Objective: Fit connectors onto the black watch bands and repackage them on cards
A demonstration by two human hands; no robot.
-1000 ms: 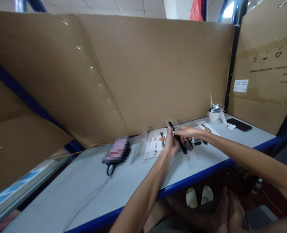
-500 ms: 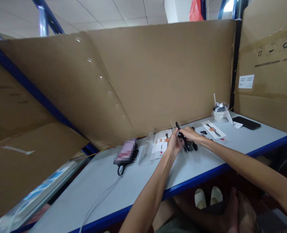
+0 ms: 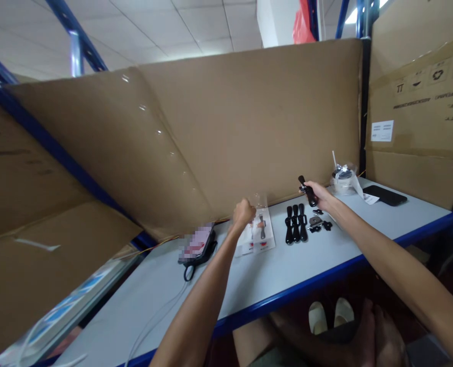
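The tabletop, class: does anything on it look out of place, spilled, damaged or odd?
The plastic-wrapped container at the back right seems a little out of place, sharing the tabletop with small dark parts, which lie jumbled beside three neatly aligned black handles. No spill or damage shows.

Held tool (image 3: 308, 194): glossy black
Row of tools (image 3: 296, 224): all black, shiny
Small parts (image 3: 316, 221): black, one silvery grey piece
Plastic bag (image 3: 260, 202): clear, colourless
Printed card (image 3: 265, 242): white, with orange, black and red printing
Desk (image 3: 265, 275): pale grey top, blue edge
Backing panel (image 3: 249, 127): plain brown
Side carton (image 3: 418, 125): brown, black symbols and lettering, white label
Phone (image 3: 387, 195): solid black
Slippers (image 3: 318, 317): cream
Hanging bag (image 3: 303, 24): bright red
Frame bars (image 3: 77, 32): blue
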